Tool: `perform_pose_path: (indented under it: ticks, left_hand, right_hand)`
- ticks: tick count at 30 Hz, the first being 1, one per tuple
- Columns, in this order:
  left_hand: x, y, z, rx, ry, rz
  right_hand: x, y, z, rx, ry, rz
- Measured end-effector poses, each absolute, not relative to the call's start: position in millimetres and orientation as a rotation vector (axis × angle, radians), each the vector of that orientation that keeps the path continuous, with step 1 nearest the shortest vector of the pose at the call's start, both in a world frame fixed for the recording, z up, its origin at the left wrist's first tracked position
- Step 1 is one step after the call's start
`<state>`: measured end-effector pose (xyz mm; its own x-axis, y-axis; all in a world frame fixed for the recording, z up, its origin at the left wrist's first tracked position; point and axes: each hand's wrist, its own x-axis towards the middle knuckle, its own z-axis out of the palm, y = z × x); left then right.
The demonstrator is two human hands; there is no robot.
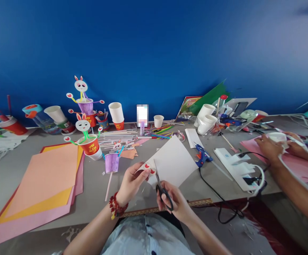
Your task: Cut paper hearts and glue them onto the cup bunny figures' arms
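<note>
While white paper [176, 159] bearing two red hearts [152, 171] is held over the table [90, 198] by the left hand [133, 178], black-handled scissors [165, 194] are gripped at its near edge by the right hand [175, 201]. The blades [157, 179] can barely be made out; behind, a bright rectangle [142, 114] is pixelated.

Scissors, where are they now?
In the head view, the scissors are in the right hand, blades at the white paper, just right of two red hearts.
</note>
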<state>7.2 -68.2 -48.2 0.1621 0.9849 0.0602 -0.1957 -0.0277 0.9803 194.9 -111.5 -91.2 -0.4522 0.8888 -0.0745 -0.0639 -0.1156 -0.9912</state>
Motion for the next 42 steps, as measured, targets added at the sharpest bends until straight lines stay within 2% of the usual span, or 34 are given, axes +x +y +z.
perform_pose_path:
  ticks: [14,42]
  left_hand:
    - [-5,-67,-40,1.314,0.966,1.075]
    - [-6,-59,-28,1.276,0.916,1.006]
  right_hand:
    - [197,-101,-80,-0.848,-1.413,1.758]
    - [209,-94,-57,-0.946,-1.637,1.671]
